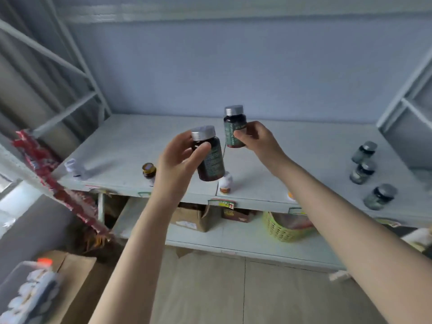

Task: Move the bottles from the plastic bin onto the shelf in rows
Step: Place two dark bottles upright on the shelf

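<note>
A grey plastic bin (9,281) is seen far below the left end of the pale grey shelf board (304,155). It is packed with white-topped things and one orange bit, too blurred to be told apart. A green woven basket (284,229) with something reddish inside is set on the lower board just under the shelf board, and a brown cardboard box (189,218) is set there too. Two bottles are held up above the front middle of the shelf board, near each other but apart. A dark round bottle with a silver cap (210,160) is gripped by the left hand (177,164), thumb and fingers curled round its top part, and it is tilted. A dark bottle with a silver cap and a green label (233,129) is gripped by the right hand (254,139), fingers wrapped round its lower half, and it is held nearly upright. Three more dark silver-capped bottles are lined up at the right end of the shelf board: the back bottle (364,152), the middle bottle (362,171) and the front bottle (379,196). Near the front edge of the shelf board, a small brown jar with a gold lid (149,171) is partly hidden by the left wrist. A small white bottle with an orange label (225,183) is seen below the tilted bottle. One blurred white bottle (76,168) is seen at the left end. Red shiny packets (53,181) are hung to the left of the shelf board.
</note>
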